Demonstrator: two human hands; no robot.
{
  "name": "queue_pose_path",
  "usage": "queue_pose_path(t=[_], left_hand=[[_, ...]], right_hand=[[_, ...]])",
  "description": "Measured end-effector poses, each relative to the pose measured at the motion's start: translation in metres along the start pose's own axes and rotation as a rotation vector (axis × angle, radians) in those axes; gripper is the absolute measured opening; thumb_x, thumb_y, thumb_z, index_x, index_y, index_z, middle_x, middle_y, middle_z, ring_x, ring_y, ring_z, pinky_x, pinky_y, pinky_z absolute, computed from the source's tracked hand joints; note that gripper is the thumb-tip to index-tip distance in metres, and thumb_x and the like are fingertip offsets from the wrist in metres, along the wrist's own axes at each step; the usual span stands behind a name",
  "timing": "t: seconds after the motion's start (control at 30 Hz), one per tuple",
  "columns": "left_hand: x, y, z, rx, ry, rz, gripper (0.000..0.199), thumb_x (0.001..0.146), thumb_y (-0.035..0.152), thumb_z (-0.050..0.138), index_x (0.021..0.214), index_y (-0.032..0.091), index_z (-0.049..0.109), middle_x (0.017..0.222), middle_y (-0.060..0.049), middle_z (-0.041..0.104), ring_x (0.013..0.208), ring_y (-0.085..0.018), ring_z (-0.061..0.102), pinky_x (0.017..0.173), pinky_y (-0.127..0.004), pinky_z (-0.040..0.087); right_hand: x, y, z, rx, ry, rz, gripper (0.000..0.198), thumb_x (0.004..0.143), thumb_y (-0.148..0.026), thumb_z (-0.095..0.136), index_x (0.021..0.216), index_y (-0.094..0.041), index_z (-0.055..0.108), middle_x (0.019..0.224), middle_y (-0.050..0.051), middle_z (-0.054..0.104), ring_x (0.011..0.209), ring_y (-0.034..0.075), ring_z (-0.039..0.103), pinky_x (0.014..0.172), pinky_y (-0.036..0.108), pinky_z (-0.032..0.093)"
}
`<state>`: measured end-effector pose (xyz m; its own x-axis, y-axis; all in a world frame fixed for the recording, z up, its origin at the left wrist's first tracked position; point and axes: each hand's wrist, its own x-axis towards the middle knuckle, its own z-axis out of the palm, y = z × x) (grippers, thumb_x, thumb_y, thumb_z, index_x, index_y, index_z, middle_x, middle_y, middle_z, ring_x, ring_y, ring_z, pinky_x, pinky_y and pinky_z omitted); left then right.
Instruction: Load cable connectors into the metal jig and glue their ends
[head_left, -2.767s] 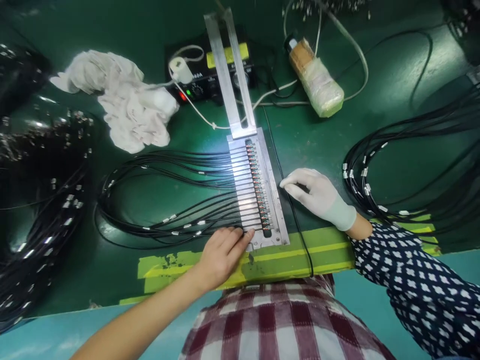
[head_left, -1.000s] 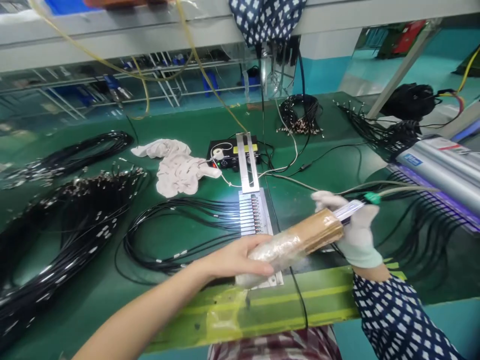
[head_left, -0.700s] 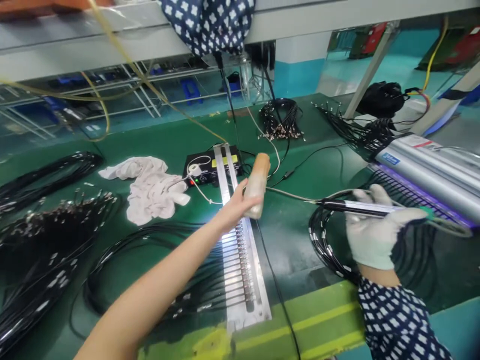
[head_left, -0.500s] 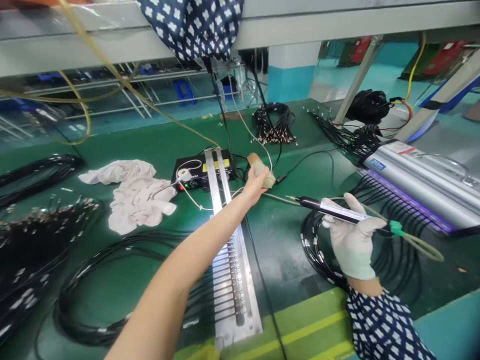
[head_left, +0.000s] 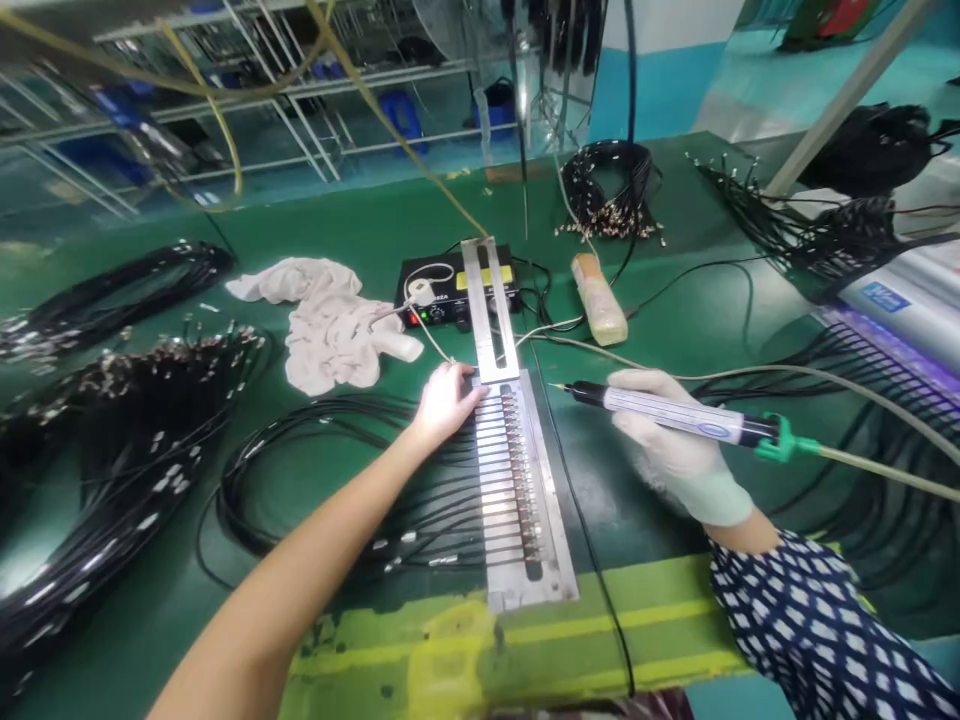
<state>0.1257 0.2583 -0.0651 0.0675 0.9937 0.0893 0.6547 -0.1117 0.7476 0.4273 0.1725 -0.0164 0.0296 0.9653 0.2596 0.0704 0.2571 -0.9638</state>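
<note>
My bare left hand [head_left: 444,405] is at the left edge of the slotted metal jig [head_left: 555,540], thumb and fingers closed on it near its upper part. Black cables [head_left: 442,490] lie side by side across the jig, their metal ends lined up along its slot. A slotted metal bar [head_left: 480,290] extends from the jig's top over a black control box [head_left: 420,275]. In my gloved right hand [head_left: 667,440] is a dispensing syringe [head_left: 667,410] with a thin needle pointing left, just right of the jig. A green fitting [head_left: 780,438] joins its rear to a hose.
A pale, tape-wrapped block [head_left: 600,300] lies beyond the syringe. A crumpled white cloth [head_left: 330,325] sits left of the control box. Cable bundles [head_left: 127,450] cover the left side, with another coil [head_left: 607,185] at the back. A silver lamp housing [head_left: 900,290] glows purple at right.
My left hand has let go of the pale block and moved down-left to the jig. The syringe is now gripped more closely, its needle nearer the jig. The camera view has shifted.
</note>
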Motion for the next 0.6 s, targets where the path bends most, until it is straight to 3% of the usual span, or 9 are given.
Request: queue_pose_path(t=[0.07,0.17,0.23,0.33,0.4,0.47,0.6], left_hand=[[0.004,-0.011,0.008,0.0,-0.022,-0.002,0.02,0.074,0.033,0.07,0.086,0.017,0.063,0.076,0.001,0.053,0.072,-0.016,0.05,0.073,-0.03,0.044],[0.003,-0.016,0.015,-0.021,-0.042,0.0,0.019,0.077,0.035,0.067,0.081,0.017,0.06,0.07,0.002,0.053,0.066,-0.015,0.05,0.065,-0.027,0.041],[-0.002,-0.016,0.015,-0.031,-0.046,0.018,0.02,0.078,0.036,0.067,0.081,0.018,0.06,0.071,0.002,0.053,0.066,-0.014,0.05,0.064,-0.027,0.04],[-0.011,-0.015,0.012,-0.036,-0.043,0.056,0.018,0.081,0.035,0.064,0.081,0.018,0.059,0.075,0.0,0.055,0.071,-0.015,0.051,0.067,-0.027,0.041],[-0.015,-0.013,0.011,-0.036,-0.043,0.068,0.016,0.083,0.034,0.062,0.081,0.019,0.059,0.078,0.0,0.055,0.075,-0.016,0.051,0.07,-0.028,0.041],[-0.017,-0.012,0.01,-0.028,-0.044,0.087,0.015,0.085,0.034,0.061,0.082,0.019,0.058,0.078,-0.001,0.054,0.077,-0.017,0.051,0.072,-0.028,0.04],[-0.018,-0.01,0.008,0.005,-0.053,0.122,0.016,0.089,0.034,0.059,0.086,0.018,0.059,0.079,-0.001,0.055,0.079,-0.017,0.051,0.074,-0.029,0.039]], right_hand=[[0.012,0.003,0.018,-0.058,-0.077,0.001,0.03,0.082,-0.038,0.077,0.108,-0.027,0.07,0.111,0.005,0.07,0.096,0.022,0.068,0.09,0.038,0.058],[0.03,0.012,0.039,0.046,-0.117,0.051,0.032,0.089,-0.047,0.068,0.112,-0.024,0.067,0.116,0.007,0.071,0.081,0.018,0.07,0.068,0.032,0.061],[0.039,0.021,0.049,0.161,-0.142,0.096,0.037,0.091,-0.052,0.064,0.113,-0.023,0.062,0.117,0.008,0.071,0.073,0.016,0.071,0.057,0.028,0.058],[0.042,0.033,0.06,0.189,-0.13,0.099,0.032,0.09,-0.051,0.064,0.108,-0.024,0.059,0.109,0.007,0.074,0.066,0.016,0.071,0.053,0.028,0.057],[0.039,0.041,0.064,0.09,-0.093,0.051,0.027,0.088,-0.045,0.069,0.104,-0.026,0.061,0.105,0.005,0.074,0.07,0.017,0.071,0.059,0.031,0.06],[0.034,0.046,0.065,-0.042,-0.078,-0.018,0.021,0.085,-0.038,0.072,0.102,-0.027,0.065,0.104,0.004,0.073,0.084,0.021,0.071,0.074,0.039,0.062],[0.026,0.048,0.059,-0.118,-0.15,-0.085,0.019,0.086,-0.027,0.07,0.104,-0.032,0.069,0.11,0.002,0.072,0.104,0.025,0.068,0.096,0.048,0.056]])
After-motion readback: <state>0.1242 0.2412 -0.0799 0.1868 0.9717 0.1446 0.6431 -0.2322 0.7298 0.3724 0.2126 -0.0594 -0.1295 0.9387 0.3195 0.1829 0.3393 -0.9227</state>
